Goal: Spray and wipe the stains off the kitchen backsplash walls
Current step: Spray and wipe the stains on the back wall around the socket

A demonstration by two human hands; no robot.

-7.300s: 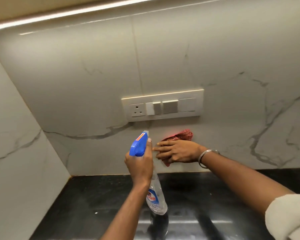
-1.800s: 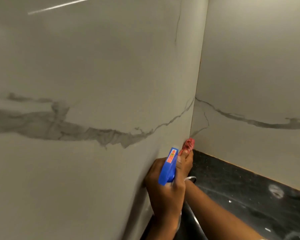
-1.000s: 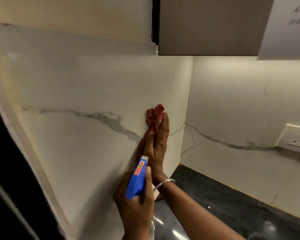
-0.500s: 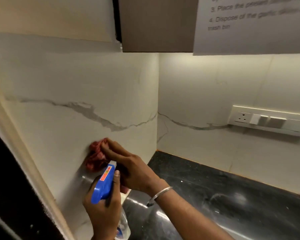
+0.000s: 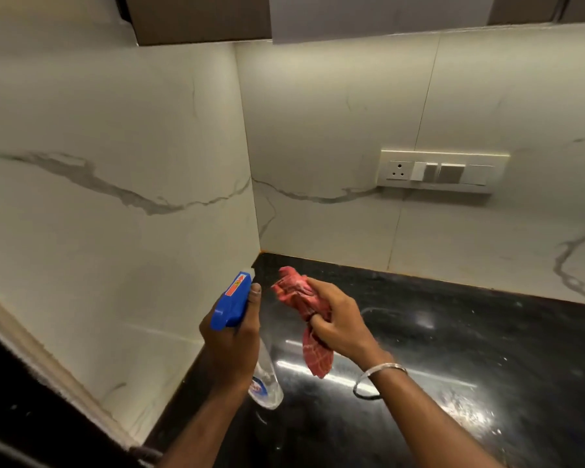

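A home kitchen corner is shown. Two white marble-look backsplash walls with grey veins (image 5: 122, 157) are seen meeting at the centre of the frame above a polished black speckled stone desk (image 5: 470, 349) in the lower right. A cream rectangular socket-and-switch plate (image 5: 443, 171) is mounted on the wall at the right. The undersides of brown overhead cabinets (image 5: 200, 21) are seen along the top edge, with light cast down onto the tiles.

honestly nothing readable here, the spray bottle (image 5: 265, 383) label and the orange sticker on its blue trigger head (image 5: 232, 304) are just blurry
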